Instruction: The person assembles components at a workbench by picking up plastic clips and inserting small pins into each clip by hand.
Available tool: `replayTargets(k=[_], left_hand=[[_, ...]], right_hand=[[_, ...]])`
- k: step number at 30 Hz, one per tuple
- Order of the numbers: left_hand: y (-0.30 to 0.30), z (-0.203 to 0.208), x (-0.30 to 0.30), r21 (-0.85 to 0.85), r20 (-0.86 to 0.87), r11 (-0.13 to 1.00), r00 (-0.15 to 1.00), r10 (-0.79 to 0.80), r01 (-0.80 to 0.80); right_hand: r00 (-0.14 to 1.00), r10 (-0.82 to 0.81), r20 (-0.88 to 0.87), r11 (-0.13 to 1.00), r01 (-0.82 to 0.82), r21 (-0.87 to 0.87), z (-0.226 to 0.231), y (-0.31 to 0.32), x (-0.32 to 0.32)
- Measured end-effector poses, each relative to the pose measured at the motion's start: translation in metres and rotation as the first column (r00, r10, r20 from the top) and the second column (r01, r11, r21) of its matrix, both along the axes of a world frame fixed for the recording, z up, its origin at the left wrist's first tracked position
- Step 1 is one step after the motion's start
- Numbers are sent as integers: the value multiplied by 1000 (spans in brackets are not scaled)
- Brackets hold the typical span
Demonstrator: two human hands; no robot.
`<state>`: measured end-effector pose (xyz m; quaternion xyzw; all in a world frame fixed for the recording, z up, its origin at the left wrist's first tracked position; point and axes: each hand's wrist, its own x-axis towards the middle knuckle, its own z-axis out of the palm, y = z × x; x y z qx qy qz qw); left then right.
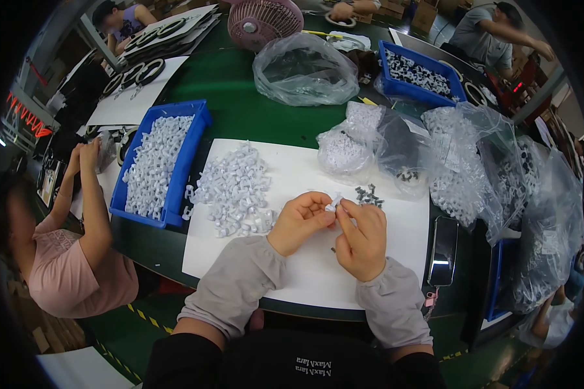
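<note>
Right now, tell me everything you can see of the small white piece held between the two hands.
The small white piece looks like pale moulded plastic, too tiny to make out its parts. It is pinched between the fingertips of the left hand and the right hand, raised above the white sheet, between the loose pile of like white pieces and a few dark grey bits.

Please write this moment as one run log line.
left hand + right hand: pinch small white clip | above white sheet | clip pile left

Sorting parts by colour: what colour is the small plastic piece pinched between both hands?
White, seen in the head view: the small plastic piece matches the white pile.
</note>
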<state>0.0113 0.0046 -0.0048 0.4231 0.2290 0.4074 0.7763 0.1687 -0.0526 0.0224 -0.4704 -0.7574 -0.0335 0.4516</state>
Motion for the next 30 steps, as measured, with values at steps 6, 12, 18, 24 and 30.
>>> replayTargets(k=[6, 12, 18, 24, 30], left_hand=[[7, 1, -7, 2, -75, 995, 992, -102, 103], [17, 5, -13, -119, 297, 992, 955, -5, 42], [15, 1, -12, -126, 343, 989, 939, -33, 81], [16, 1, -9, -107, 316, 989, 947, -64, 103], [14, -2, -13, -23, 193, 983, 966, -174, 182]], right_hand=[[996, 76, -41, 995, -79, -65, 1, 8, 7], [977, -215, 15, 952, 213, -220, -24, 25, 32], [988, -148, 52, 944, 157, -290, -24, 30, 17], [994, -92, 52, 941, 104, -322, -31, 35, 23], [865, -91, -493, 866, -176, -469, -8, 20, 15]])
